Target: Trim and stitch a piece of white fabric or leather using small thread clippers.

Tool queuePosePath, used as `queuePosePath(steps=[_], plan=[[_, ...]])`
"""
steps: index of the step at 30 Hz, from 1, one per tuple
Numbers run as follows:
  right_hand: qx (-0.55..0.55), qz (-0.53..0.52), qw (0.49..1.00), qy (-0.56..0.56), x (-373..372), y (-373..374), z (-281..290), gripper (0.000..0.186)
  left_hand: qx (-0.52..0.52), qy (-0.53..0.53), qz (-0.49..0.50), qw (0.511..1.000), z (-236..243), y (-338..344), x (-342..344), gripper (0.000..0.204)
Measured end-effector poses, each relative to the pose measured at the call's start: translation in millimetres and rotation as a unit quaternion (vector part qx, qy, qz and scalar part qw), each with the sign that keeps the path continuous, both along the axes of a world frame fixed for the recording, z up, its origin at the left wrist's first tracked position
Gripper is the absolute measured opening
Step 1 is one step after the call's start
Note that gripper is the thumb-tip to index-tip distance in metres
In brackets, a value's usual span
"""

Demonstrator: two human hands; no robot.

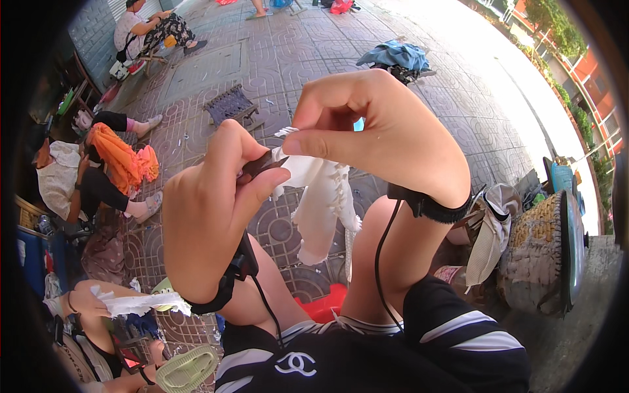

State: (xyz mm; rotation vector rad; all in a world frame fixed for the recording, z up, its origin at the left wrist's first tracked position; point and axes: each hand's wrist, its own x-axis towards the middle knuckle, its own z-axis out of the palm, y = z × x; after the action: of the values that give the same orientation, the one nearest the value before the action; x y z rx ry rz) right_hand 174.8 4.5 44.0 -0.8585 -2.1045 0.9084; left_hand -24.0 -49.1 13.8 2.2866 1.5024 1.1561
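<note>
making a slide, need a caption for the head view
Left hand holds a small dark tool beside white cloth pinched in the right hand.

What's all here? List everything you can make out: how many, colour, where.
white cloth: 1, white, pinched in right hand
bladed tool: 1, dark, in left hand
second cloth: 1, white, lower left
orange cloth: 1, orange, by seated person, left
blue cloth: 1, blue, upper right
low stool: 1, dark, beyond hands
woven drum: 1, yellowish, right
red object: 1, red, between legs
slipper: at least 1, pale green, lower left
other people: at least 4, mixed clothing, top and left
paving: 1, greyish, underfoot
wristbands: 2, black, wrists
hands: 2, bare, centre
</note>
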Motion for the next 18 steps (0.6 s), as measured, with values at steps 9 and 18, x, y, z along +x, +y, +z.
queuePosePath(steps=[9, 18], plan=[[-0.011, 0.015, 0.999, -0.042, 2.0, -1.3, 4.1, 0.014, 0.002, 0.002, -0.023, 1.0, -1.3, 0.2, -0.2, 0.029], [-0.009, 0.021, 0.999, -0.024, 2.5, 1.3, -0.1, 0.014, -0.027, 0.015, -0.042, 0.999, -0.4, -0.8, -2.6, 0.019]])
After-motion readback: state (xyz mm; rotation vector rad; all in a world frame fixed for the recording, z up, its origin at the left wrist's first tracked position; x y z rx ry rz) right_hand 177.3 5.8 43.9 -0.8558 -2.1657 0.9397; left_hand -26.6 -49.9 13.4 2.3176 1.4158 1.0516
